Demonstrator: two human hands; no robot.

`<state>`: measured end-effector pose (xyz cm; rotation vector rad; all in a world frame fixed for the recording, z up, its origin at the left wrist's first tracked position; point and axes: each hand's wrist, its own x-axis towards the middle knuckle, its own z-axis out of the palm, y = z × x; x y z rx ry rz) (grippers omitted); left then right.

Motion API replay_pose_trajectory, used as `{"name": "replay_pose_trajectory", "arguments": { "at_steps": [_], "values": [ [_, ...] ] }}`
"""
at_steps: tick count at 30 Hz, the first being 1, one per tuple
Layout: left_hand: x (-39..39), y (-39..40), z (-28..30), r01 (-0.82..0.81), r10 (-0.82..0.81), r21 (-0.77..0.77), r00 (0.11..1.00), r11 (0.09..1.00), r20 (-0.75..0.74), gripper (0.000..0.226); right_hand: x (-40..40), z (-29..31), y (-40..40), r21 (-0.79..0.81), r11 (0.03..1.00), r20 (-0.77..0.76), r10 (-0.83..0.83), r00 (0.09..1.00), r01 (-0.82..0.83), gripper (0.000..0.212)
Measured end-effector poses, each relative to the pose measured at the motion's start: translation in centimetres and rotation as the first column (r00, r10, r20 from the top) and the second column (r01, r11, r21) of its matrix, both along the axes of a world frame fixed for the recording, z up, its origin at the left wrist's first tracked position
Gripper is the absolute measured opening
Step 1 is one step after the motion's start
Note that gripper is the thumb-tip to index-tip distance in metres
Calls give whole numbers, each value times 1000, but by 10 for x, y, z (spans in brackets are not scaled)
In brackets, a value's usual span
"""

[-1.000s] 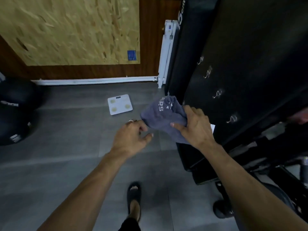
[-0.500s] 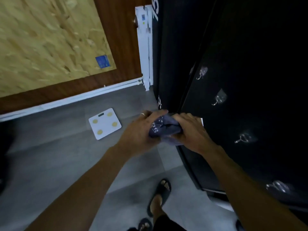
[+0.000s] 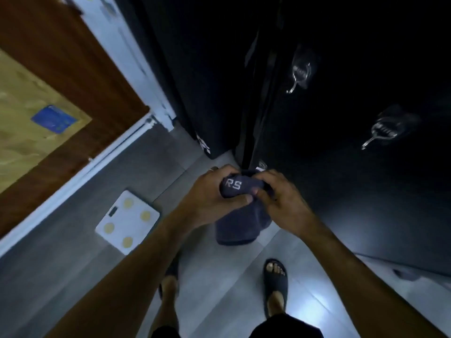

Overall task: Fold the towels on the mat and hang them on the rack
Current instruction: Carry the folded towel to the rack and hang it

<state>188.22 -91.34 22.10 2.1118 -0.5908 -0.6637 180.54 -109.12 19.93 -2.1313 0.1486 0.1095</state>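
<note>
The left hand (image 3: 211, 198) and the right hand (image 3: 280, 198) meet in the middle of the view, both clamped on a dark blue-grey towel (image 3: 240, 215). The left thumb pinches the bunched top of the cloth from below while its fingers curl over the far side; the right fingers curl onto the same bunch from the other side, thumb tip touching the cloth beside the left thumb. The rest of the towel hangs below the hands in a folded fall, above the floor (image 3: 73, 276). How many layers it has cannot be told, and its far edge is hidden behind the hands.

White stitched letters on the bunched part read "RS"; anything before them is covered by the left fingers. A ring shows on the left hand, only partly seen.

Just beyond the hands stands a black panel (image 3: 366, 191), very dark, bearing clear hooks (image 3: 299, 74) blurred by motion; a second one (image 3: 383, 129) sits to the right. White marks low on the neighbouring black panel are unreadable.

On the floor to the left lies a white bathroom scale (image 3: 128, 222) with four yellowish discs. A blue label (image 3: 54, 118) on the chipboard behind is too blurred to read. Two feet in dark sandals (image 3: 275, 286) stand below, the left one mostly hidden by the forearm.
</note>
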Motion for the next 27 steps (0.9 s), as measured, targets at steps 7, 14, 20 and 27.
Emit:
{"name": "replay_pose_trajectory", "arguments": {
  "at_steps": [7,14,20,27],
  "values": [
    [78,-3,-115,344,-292,92,887,934,-357,31,-5,-107,20,77,877,-161,-459,874,475,7],
    [120,-20,-212,555,-561,126,828,822,8,22,8,-183,34,274,680,-152,-667,729,679,9],
    [124,-55,-267,386,-392,-82,915,919,-95,16,25,-239,35,357,455,-138,-838,527,816,9],
    [131,-93,-314,-59,-31,-213,917,975,-397,7,69,-293,28,396,230,-150,-939,310,889,13]
  ]
}}
